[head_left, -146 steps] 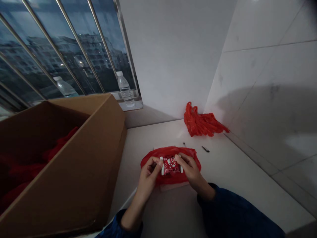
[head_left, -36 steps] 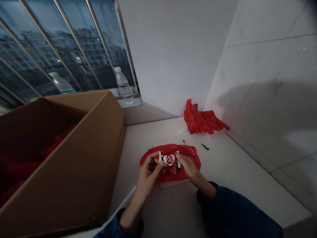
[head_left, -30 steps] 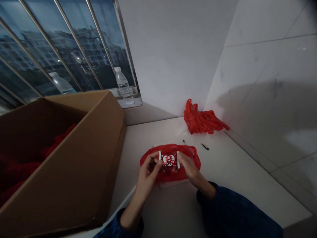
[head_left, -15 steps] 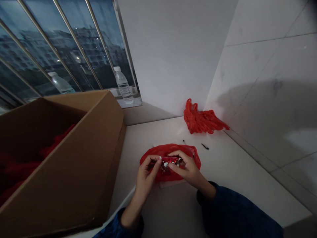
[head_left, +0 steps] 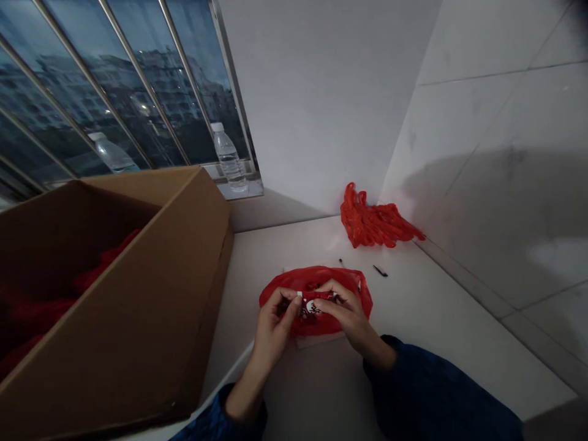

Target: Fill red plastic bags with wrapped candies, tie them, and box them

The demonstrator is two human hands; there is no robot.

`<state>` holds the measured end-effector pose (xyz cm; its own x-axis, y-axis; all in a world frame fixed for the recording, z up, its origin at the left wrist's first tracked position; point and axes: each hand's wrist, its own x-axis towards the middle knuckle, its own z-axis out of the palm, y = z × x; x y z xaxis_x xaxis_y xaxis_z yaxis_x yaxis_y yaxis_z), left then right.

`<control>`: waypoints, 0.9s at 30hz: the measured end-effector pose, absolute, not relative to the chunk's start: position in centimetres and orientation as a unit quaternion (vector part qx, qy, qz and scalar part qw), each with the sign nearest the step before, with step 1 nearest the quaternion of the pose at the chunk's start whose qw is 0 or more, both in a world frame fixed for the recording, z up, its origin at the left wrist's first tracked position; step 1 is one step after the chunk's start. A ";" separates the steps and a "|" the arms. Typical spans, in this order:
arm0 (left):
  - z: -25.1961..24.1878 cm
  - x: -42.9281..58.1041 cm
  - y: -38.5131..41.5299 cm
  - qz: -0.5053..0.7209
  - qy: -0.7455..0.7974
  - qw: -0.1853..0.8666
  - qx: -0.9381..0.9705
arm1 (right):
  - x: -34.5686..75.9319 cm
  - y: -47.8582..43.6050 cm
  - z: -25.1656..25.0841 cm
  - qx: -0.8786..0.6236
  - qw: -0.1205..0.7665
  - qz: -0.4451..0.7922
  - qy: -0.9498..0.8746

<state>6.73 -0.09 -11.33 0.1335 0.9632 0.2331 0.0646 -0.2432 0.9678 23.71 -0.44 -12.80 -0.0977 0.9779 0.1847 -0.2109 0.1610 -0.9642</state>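
pinching the white end of a small red packet [head_left: 309, 305], the left hand [head_left: 270, 321] seems to keep it steady, while the right hand [head_left: 351, 313] squeezes the other side between thumb and fingers. the packet is up over the open red bag [head_left: 282, 286] on the desk [head_left: 257, 251], maybe to stay close to it. a heap of red plastic [head_left: 373, 223] sits by the wall, likely out of the way. about a second ago the packet faces us flat; now it is tipped, and the right thumb hides some of its white patch
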 end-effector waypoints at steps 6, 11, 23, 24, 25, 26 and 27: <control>-11.6 6.5 0.3 0.528 0.450 0.472 0.544 | 23.7 -0.2 -12.4 -0.384 0.516 0.607 -0.467; -11.4 6.5 0.3 0.525 0.461 0.499 0.513 | 24.1 0.7 -13.4 -0.381 0.528 0.591 -0.477; -11.1 3.0 1.2 0.501 0.536 0.263 0.626 | 26.9 0.7 -12.5 -0.459 0.686 0.329 -0.459; -11.1 2.7 1.3 0.495 0.538 0.231 0.642 | 27.0 0.6 -12.4 -0.462 0.694 0.313 -0.456; -11.1 2.6 1.3 0.487 0.535 0.199 0.661 | 27.1 0.5 -12.3 -0.463 0.694 0.305 -0.459; -11.1 2.5 1.3 0.476 0.531 0.168 0.681 | 27.1 0.5 -12.3 -0.464 0.686 0.305 -0.470; -11.1 2.6 1.3 0.462 0.526 0.140 0.700 | 27.0 0.4 -12.3 -0.465 0.669 0.311 -0.490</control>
